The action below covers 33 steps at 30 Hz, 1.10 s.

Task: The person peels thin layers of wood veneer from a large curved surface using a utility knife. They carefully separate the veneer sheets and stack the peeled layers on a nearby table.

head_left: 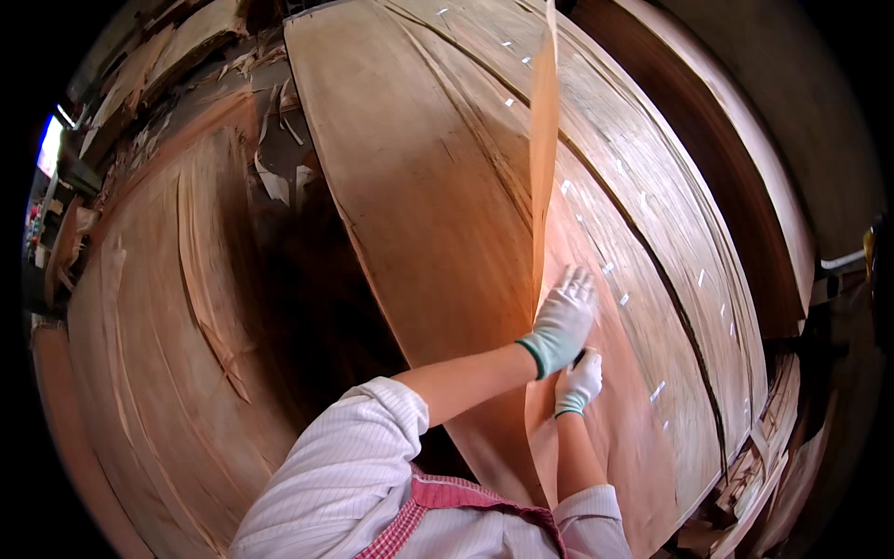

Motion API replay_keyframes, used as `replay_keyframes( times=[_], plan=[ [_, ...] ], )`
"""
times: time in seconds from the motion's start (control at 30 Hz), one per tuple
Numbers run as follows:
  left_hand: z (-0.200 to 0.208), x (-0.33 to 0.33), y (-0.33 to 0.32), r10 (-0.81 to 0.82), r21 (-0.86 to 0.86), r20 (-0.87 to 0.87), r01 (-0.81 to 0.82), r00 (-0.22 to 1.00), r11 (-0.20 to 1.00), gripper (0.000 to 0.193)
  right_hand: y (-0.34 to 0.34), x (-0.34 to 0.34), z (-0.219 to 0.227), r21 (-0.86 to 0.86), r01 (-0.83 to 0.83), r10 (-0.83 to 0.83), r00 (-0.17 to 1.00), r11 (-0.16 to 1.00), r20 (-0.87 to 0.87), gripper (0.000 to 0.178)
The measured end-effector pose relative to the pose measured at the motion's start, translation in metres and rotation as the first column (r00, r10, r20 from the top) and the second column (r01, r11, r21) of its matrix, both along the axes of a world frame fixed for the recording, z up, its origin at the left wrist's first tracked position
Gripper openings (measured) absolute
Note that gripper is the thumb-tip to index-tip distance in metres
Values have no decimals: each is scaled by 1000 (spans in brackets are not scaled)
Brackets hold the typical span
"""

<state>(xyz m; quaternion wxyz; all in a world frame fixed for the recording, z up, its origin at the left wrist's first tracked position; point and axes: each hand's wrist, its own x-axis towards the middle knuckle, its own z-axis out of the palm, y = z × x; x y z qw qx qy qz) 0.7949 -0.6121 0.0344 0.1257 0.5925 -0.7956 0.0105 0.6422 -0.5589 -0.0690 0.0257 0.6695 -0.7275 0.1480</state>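
A wide wood veneer sheet (410, 186) lies in front of me, beside paler veneer (643, 233) dotted with small white tape pieces. Along their meeting line a thin orange veneer strip (544, 140) stands up on edge. My left hand (564, 321), in a white glove with a green cuff, rests on the veneer just right of this strip, fingers stretched out. Just below it my gloved right hand (579, 382) is closed. Something small and dark shows at its top; the fingers hide the rest, so its kind cannot be made out.
To the left, past a dark gap, lies another stack of veneer (149, 307) with loose strips on it. Torn veneer scraps (270, 177) are scattered at the far left. A thick veneer stack (717, 140) stands at the far right, and broken pieces (768, 438) lie at the near right.
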Motion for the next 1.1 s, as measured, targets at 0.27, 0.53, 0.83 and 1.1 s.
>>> replay_keyframes(
  times=[0.27, 0.53, 0.83, 1.1],
  plan=[
    [-73, 38, -23, 197, 296, 209, -254, 958, 921, 57, 0, 1, 4, -64, -2, 7, 997, 998, 75, 23],
    [-81, 109, -85, 145, 240, 331, -232, 932, 943, 57, -2, -2, 4, -63, 13, -8, 996, 998, 85, 23],
    [-103, 259, -230, 151, 138, 282, -196, 947, 971, 55, -11, 5, 9, 84, 100, -102, 994, 991, 25, 18],
    [-144, 355, -332, 146, -161, 64, -135, 987, 978, 39, -98, 78, 53, 209, 143, -169, 979, 967, 113, 17]
  ],
)
